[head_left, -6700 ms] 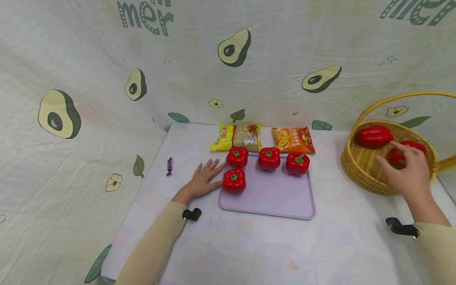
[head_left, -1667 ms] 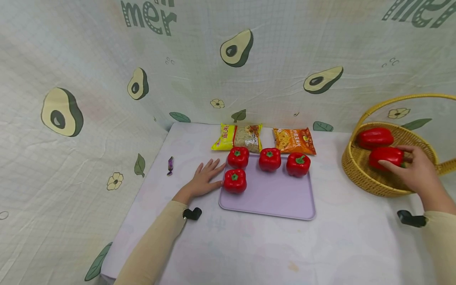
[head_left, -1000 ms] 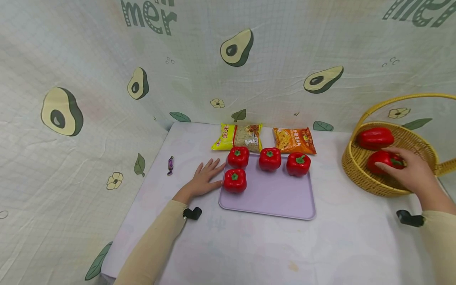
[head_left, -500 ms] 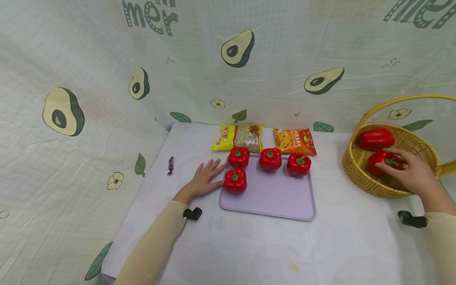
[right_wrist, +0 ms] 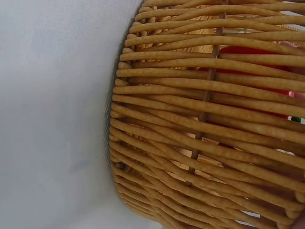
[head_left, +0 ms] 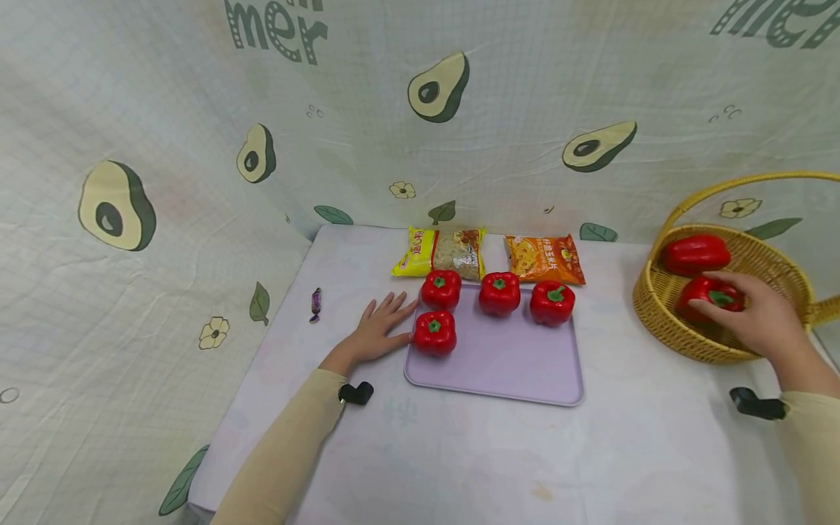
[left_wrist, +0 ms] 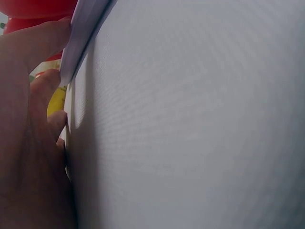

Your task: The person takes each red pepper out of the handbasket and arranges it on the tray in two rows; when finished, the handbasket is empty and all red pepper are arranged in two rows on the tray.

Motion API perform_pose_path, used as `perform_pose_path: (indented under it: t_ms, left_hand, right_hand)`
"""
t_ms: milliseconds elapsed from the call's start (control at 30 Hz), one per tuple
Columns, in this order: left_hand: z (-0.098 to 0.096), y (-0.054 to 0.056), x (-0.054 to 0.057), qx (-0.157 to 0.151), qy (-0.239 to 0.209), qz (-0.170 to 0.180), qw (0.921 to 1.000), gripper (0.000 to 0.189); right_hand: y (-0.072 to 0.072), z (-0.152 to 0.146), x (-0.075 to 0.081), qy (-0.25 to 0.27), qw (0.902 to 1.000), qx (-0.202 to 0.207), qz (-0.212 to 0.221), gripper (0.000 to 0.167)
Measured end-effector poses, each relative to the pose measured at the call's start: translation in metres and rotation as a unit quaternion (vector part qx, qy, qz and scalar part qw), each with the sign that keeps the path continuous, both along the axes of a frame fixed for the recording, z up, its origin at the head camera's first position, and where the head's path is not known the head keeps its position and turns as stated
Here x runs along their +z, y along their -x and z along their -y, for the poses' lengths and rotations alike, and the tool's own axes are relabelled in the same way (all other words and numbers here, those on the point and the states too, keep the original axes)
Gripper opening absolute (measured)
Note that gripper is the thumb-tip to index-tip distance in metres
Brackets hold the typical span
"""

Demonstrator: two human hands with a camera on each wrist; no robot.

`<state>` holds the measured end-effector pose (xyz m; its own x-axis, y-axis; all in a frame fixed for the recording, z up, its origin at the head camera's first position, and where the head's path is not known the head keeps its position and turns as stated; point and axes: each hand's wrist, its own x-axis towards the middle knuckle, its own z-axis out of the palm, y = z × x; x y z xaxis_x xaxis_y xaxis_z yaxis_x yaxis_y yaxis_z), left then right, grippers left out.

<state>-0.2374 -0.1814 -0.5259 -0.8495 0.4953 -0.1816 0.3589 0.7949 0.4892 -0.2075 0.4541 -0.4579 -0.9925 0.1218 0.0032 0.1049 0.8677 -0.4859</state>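
In the head view my right hand (head_left: pixel 761 313) reaches into a yellow wicker basket (head_left: pixel 664 321) and grips a red bell pepper (head_left: pixel 697 295), its green stem facing up. Another red bell pepper (head_left: pixel 697 255) lies on its side behind it. My left hand (head_left: pixel 374 334) rests spread on the table, thumb and forefinger at the left edge of a lilac tray (head_left: pixel 502 368). Several red bell peppers stand along the tray's back and left, the nearest pepper (head_left: pixel 434 334) by my thumb. The right wrist view shows mostly basket weave (right_wrist: pixel 205 107), hiding most of that hand.
Behind the tray lie a yellow snack bag (head_left: pixel 453 253) and an orange snack bag (head_left: pixel 545 259). A purple wrapped candy (head_left: pixel 316 305) is left of my left hand. The basket's tall handle (head_left: pixel 735 186) arches over it; a patterned cloth hangs behind the table.
My right hand, earlier hovering over the basket with fingers apart, has taken hold of the front pepper. That pepper has turned from its side to stem up. My left hand stays put.
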Motion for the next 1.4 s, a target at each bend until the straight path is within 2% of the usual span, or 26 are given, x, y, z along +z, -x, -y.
perform_pose_path:
  t_ms: [233, 633, 1100, 1400]
  left_hand:
    - [0.000, -0.001, 0.001, -0.001, -0.002, -0.001, 1.0000, 0.077]
    - [0.001, -0.001, 0.002, 0.002, 0.000, -0.001, 1.0000, 0.077]
    - [0.001, 0.000, 0.001, 0.003, -0.002, -0.002, 1.0000, 0.077]
    - [0.002, 0.001, -0.002, 0.000, -0.003, 0.002, 1.0000, 0.076]
  right_hand:
    - [-0.003, 0.004, 0.002, -0.015, 0.9997, -0.003, -0.021, 0.080]
    - [-0.010, 0.015, 0.009, -0.024, 0.9991, -0.018, -0.030, 0.076]
    - [-0.024, 0.039, 0.027, -0.031, 0.9980, -0.005, -0.054, 0.071]
    - [-0.035, 0.055, 0.036, -0.037, 0.9979, 0.000, -0.053, 0.073]
